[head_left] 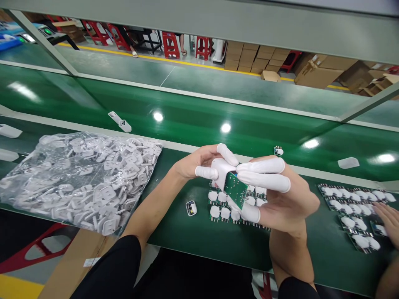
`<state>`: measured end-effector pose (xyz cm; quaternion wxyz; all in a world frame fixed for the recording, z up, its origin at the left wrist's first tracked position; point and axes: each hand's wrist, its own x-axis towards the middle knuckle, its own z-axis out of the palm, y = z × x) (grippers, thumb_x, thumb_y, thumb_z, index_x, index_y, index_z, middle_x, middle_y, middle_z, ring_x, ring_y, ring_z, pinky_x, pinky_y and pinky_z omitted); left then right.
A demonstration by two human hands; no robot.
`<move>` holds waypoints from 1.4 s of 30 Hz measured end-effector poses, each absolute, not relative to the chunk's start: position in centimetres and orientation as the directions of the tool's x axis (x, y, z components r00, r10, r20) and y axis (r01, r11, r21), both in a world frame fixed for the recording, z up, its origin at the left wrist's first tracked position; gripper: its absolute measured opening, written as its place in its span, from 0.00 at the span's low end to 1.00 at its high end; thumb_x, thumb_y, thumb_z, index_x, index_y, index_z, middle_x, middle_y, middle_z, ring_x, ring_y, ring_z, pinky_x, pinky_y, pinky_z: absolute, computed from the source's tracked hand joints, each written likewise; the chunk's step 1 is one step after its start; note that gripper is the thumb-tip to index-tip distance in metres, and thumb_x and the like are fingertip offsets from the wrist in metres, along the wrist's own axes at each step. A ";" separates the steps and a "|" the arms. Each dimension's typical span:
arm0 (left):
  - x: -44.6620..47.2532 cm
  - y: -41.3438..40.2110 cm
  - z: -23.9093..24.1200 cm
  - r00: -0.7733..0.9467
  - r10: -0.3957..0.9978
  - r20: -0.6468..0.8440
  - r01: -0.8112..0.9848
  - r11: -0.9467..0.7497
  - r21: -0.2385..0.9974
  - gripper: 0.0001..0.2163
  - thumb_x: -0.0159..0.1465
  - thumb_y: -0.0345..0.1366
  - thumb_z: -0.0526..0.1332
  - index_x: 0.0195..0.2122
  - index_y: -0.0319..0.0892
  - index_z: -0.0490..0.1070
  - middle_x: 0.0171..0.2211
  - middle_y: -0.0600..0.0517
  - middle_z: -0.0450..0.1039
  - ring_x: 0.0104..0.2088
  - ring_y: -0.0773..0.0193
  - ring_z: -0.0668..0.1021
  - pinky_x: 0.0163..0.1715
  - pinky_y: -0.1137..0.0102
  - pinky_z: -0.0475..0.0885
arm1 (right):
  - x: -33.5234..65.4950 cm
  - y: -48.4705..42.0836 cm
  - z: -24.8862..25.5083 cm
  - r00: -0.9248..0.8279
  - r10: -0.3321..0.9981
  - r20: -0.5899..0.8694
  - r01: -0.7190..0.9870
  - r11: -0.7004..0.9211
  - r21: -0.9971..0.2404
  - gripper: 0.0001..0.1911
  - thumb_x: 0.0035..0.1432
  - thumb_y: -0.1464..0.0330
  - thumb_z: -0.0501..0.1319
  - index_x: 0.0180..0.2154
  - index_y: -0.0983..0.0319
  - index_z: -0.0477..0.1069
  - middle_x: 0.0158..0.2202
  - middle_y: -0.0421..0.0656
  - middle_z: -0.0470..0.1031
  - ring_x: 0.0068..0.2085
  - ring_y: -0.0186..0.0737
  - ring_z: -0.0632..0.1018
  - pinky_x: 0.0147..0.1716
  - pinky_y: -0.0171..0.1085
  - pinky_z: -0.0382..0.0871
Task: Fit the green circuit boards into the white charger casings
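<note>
Above the green bench, my left hand (199, 162) pinches a white plastic plug housing (222, 171) between fingers in white finger cots. My right hand (280, 193), also in finger cots, grips a small green circuit board (236, 190) whose upper end sits against the housing's opening. Both hands hover over a panel of circuit boards with white parts (227, 207) lying on the bench. A single white housing (191, 208) lies open side up just left of that panel.
A clear bag full of white housings (77, 178) lies at left. More board panels (352, 211) lie at right, where another person's hand (388, 218) rests. Loose white parts (120, 121) sit on the green conveyor belt (193, 116) behind. Cardboard boxes (252, 58) stand beyond.
</note>
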<state>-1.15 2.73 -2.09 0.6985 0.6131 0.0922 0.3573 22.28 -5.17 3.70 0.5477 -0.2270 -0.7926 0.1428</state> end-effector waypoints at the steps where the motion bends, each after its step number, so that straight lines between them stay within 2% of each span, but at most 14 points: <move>1: -1.1 2.8 -2.2 0.731 0.605 0.315 -0.402 0.008 0.916 0.26 0.58 0.57 0.81 0.48 0.46 0.80 0.44 0.43 0.84 0.35 0.56 0.86 0.32 0.64 0.81 | 22.3 -5.1 3.7 -0.296 0.513 0.806 0.215 0.858 -0.467 0.33 0.64 0.68 0.77 0.67 0.44 0.80 0.50 0.45 0.89 0.43 0.55 0.88 0.34 0.54 0.88; 4: -1.0 2.8 -2.5 0.738 0.584 0.338 -0.453 0.059 0.889 0.24 0.58 0.53 0.81 0.48 0.45 0.80 0.44 0.45 0.84 0.32 0.60 0.84 0.30 0.68 0.79 | 22.2 -5.0 3.8 -0.298 0.499 0.814 0.239 0.864 -0.443 0.31 0.65 0.69 0.76 0.67 0.46 0.81 0.54 0.46 0.87 0.45 0.52 0.88 0.37 0.51 0.88; 7: -0.8 2.5 -2.6 0.741 0.603 0.295 -0.448 0.117 0.886 0.24 0.58 0.53 0.82 0.46 0.45 0.79 0.44 0.45 0.84 0.32 0.58 0.85 0.33 0.65 0.83 | 22.1 -4.8 3.8 -0.331 0.507 0.796 0.268 0.859 -0.436 0.33 0.64 0.67 0.78 0.68 0.47 0.79 0.58 0.47 0.85 0.50 0.52 0.87 0.43 0.52 0.89; 9: -0.5 2.3 -2.6 0.736 0.625 0.262 -0.442 0.149 0.885 0.26 0.57 0.55 0.82 0.47 0.45 0.78 0.43 0.45 0.84 0.32 0.57 0.86 0.33 0.64 0.84 | 22.1 -4.6 3.7 -0.336 0.527 0.781 0.316 0.844 -0.433 0.39 0.61 0.66 0.81 0.71 0.48 0.76 0.61 0.48 0.84 0.56 0.56 0.86 0.50 0.55 0.89; 12: 0.1 1.8 -2.6 0.745 0.622 0.241 -0.456 0.211 0.865 0.28 0.58 0.58 0.80 0.49 0.45 0.76 0.38 0.47 0.83 0.29 0.57 0.86 0.25 0.68 0.81 | 22.4 -4.4 3.2 -0.295 0.489 0.821 0.360 0.853 -0.379 0.49 0.57 0.61 0.85 0.76 0.49 0.71 0.63 0.50 0.83 0.61 0.62 0.85 0.58 0.62 0.87; 17: 1.0 1.1 -2.0 0.760 0.612 0.218 -0.481 0.306 0.821 0.29 0.62 0.60 0.78 0.50 0.45 0.72 0.32 0.49 0.83 0.21 0.61 0.81 0.19 0.71 0.73 | 23.0 -3.9 2.5 -0.326 0.321 0.889 0.408 0.896 -0.174 0.49 0.54 0.59 0.86 0.74 0.50 0.73 0.61 0.49 0.86 0.55 0.60 0.87 0.51 0.60 0.89; 20: 1.6 0.7 -1.6 0.698 0.688 0.200 -0.541 0.323 0.777 0.28 0.59 0.59 0.81 0.45 0.45 0.73 0.32 0.50 0.81 0.24 0.62 0.81 0.24 0.69 0.78 | 23.1 -3.6 2.6 -0.406 0.313 0.859 0.417 0.899 -0.130 0.49 0.55 0.63 0.86 0.74 0.55 0.74 0.60 0.51 0.87 0.56 0.61 0.86 0.51 0.59 0.87; 23: 2.1 0.2 -1.4 0.636 0.756 0.157 -0.586 0.340 0.735 0.26 0.59 0.57 0.81 0.45 0.45 0.78 0.34 0.50 0.80 0.31 0.61 0.82 0.30 0.67 0.80 | 23.0 -3.2 2.8 -0.440 0.352 0.826 0.456 0.880 -0.132 0.48 0.57 0.64 0.84 0.75 0.54 0.72 0.62 0.52 0.86 0.59 0.63 0.85 0.55 0.61 0.85; 26: 2.7 -0.6 -1.5 0.644 0.752 0.141 -0.577 0.357 0.735 0.25 0.64 0.60 0.77 0.49 0.45 0.80 0.37 0.46 0.82 0.34 0.59 0.83 0.31 0.66 0.78 | 23.1 -2.7 3.0 -0.428 0.422 0.799 0.450 0.866 -0.217 0.44 0.59 0.68 0.82 0.73 0.53 0.72 0.61 0.51 0.86 0.59 0.61 0.85 0.54 0.58 0.84; 29: 3.4 -1.3 -1.3 0.594 0.798 0.102 -0.538 0.300 0.787 0.25 0.68 0.62 0.73 0.49 0.45 0.80 0.42 0.43 0.84 0.38 0.55 0.84 0.35 0.63 0.79 | 23.7 -2.1 2.9 -0.373 0.525 0.765 0.345 0.844 -0.411 0.38 0.58 0.69 0.81 0.68 0.52 0.76 0.56 0.49 0.86 0.51 0.54 0.86 0.47 0.53 0.82; 32: 3.8 -1.7 -1.2 0.281 0.940 0.193 -0.514 -0.022 0.858 0.18 0.71 0.54 0.75 0.51 0.48 0.78 0.49 0.47 0.82 0.42 0.59 0.84 0.42 0.64 0.82 | 24.3 -1.2 2.5 -0.293 0.671 0.681 0.218 0.740 -0.636 0.29 0.58 0.63 0.82 0.60 0.50 0.81 0.48 0.43 0.86 0.46 0.50 0.84 0.46 0.49 0.80; 35: 3.7 -1.4 -1.4 0.132 0.874 0.468 -0.431 -0.375 0.821 0.24 0.65 0.48 0.81 0.58 0.51 0.79 0.54 0.48 0.80 0.43 0.62 0.85 0.45 0.64 0.85 | 24.5 -0.5 2.4 -0.242 0.802 0.547 0.080 0.578 -0.812 0.19 0.59 0.56 0.83 0.50 0.50 0.85 0.41 0.40 0.84 0.42 0.45 0.82 0.47 0.47 0.79; 38: 3.4 -1.0 -1.7 0.179 0.810 0.558 -0.355 -0.476 0.805 0.32 0.60 0.44 0.85 0.64 0.53 0.79 0.52 0.49 0.80 0.44 0.60 0.86 0.47 0.63 0.87 | 24.0 0.0 2.3 -0.225 0.868 0.442 -0.033 0.447 -0.894 0.19 0.59 0.49 0.81 0.44 0.52 0.87 0.38 0.40 0.82 0.39 0.42 0.81 0.45 0.44 0.80; 42: 3.3 -1.0 -1.7 0.151 0.838 0.525 -0.368 -0.445 0.817 0.30 0.60 0.41 0.85 0.62 0.50 0.80 0.52 0.47 0.83 0.49 0.57 0.87 0.51 0.61 0.88 | 23.1 0.0 2.1 -0.190 0.882 0.432 -0.068 0.427 -0.902 0.23 0.57 0.45 0.81 0.41 0.53 0.86 0.35 0.39 0.79 0.38 0.42 0.78 0.44 0.44 0.79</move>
